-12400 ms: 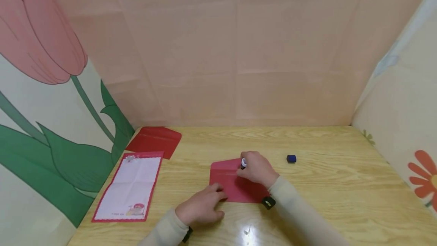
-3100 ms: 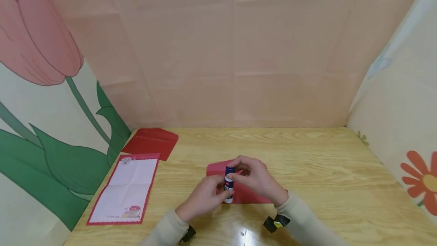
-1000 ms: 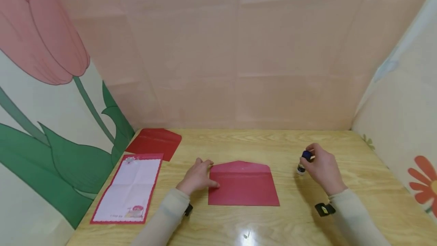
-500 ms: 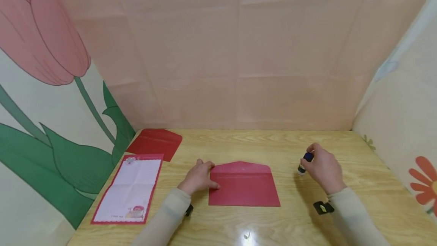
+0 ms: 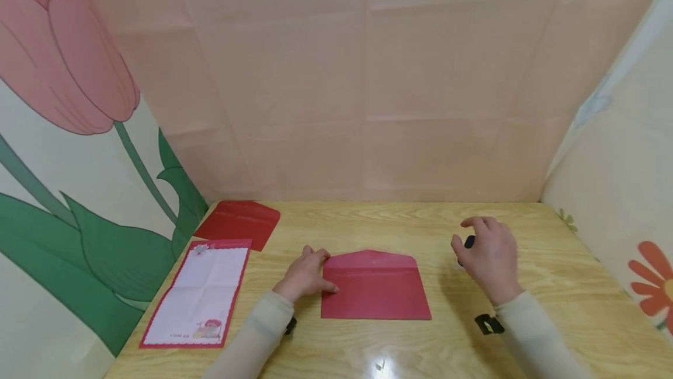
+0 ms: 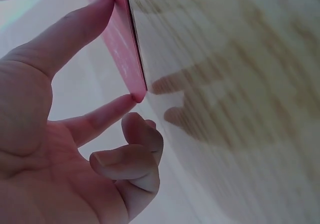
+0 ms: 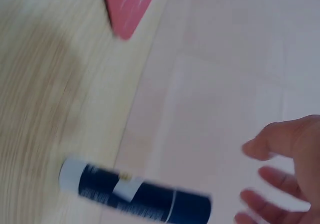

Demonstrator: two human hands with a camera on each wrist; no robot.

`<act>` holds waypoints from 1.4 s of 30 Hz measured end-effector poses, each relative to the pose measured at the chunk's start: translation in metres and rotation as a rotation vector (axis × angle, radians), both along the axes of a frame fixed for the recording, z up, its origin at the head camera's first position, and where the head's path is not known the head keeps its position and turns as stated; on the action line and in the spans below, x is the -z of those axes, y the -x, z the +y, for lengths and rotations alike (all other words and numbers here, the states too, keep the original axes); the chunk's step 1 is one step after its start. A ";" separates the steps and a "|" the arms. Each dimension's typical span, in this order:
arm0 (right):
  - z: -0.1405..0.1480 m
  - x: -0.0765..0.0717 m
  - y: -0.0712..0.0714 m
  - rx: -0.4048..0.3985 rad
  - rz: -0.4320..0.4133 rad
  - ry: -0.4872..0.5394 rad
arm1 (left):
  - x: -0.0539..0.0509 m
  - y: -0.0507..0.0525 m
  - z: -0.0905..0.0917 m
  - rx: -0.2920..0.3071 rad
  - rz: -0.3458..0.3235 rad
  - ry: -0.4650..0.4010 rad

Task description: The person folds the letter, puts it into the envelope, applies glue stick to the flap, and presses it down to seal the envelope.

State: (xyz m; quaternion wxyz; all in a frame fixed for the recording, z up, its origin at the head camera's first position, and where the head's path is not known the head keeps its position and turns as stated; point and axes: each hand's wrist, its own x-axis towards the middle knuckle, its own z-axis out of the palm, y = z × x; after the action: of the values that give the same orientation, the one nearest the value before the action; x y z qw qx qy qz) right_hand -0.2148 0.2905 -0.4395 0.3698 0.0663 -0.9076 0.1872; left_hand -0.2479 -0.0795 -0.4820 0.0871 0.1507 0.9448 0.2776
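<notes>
A red envelope (image 5: 375,294) lies on the table with its flap spread away from me. My left hand (image 5: 304,275) rests at its left side; in the left wrist view the thumb (image 6: 75,34) touches the envelope (image 6: 121,49) and the index fingertip meets its corner, while the other fingers curl loosely. To the right, a capped dark blue glue stick (image 7: 142,199) with a white base stands upright. Beside it my right hand (image 5: 490,262) is spread, thumb and fingers apart and off the stick, partly hiding it in the head view.
At the left of the table (image 5: 294,350) lies a creased white letter sheet (image 5: 202,291) with a red border and a small printed picture. Behind it is another red envelope (image 5: 242,221), partly under the sheet. Paper-covered walls (image 5: 363,87) bound the back and sides.
The glue stick was stroked over the envelope flap, then capped between both hands and carried right. My right hand has now let go of it. The left hand moved to the envelope's left edge.
</notes>
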 end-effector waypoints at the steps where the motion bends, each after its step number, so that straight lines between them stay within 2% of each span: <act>1: -0.005 0.000 0.000 -0.029 0.034 -0.012 | 0.000 0.000 0.000 0.000 0.000 0.000; 3: -0.015 0.000 0.000 -0.105 0.017 -0.024 | 0.001 0.000 0.001 0.000 0.005 -0.001; 7: -0.037 0.002 -0.001 -0.260 -0.241 -0.039 | 0.001 0.001 0.001 0.003 0.028 0.015; 10: -0.051 0.009 0.001 -0.318 -0.409 -0.096 | 0.000 0.000 0.003 0.019 0.060 0.030; 13: -0.059 0.017 0.003 -0.350 -0.474 -0.168 | 0.000 -0.002 0.005 0.046 0.100 0.043; 17: -0.065 0.026 0.001 -0.389 -0.482 -0.209 | -0.001 -0.006 0.008 0.079 0.138 0.057; 24: -0.073 0.031 -0.002 -0.418 -0.408 -0.240 | -0.006 -0.010 0.013 0.093 0.183 0.124; 32: -0.092 0.031 -0.008 -0.423 -0.599 -0.294 | -0.014 -0.020 0.023 0.136 0.232 0.275; 39: -0.122 0.040 -0.012 -0.482 -0.549 -0.340 | -0.012 -0.031 0.037 0.206 0.298 0.380; 42: -0.133 0.041 -0.013 -0.501 -0.535 -0.351 | -0.011 -0.033 0.042 0.249 0.277 0.373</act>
State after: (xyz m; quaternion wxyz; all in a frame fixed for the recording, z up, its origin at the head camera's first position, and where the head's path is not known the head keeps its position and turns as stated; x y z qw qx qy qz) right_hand -0.2022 0.1574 -0.4801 0.0467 0.2964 -0.9458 0.1242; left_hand -0.2149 -0.0373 -0.4709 0.0166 0.2839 0.9567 0.0626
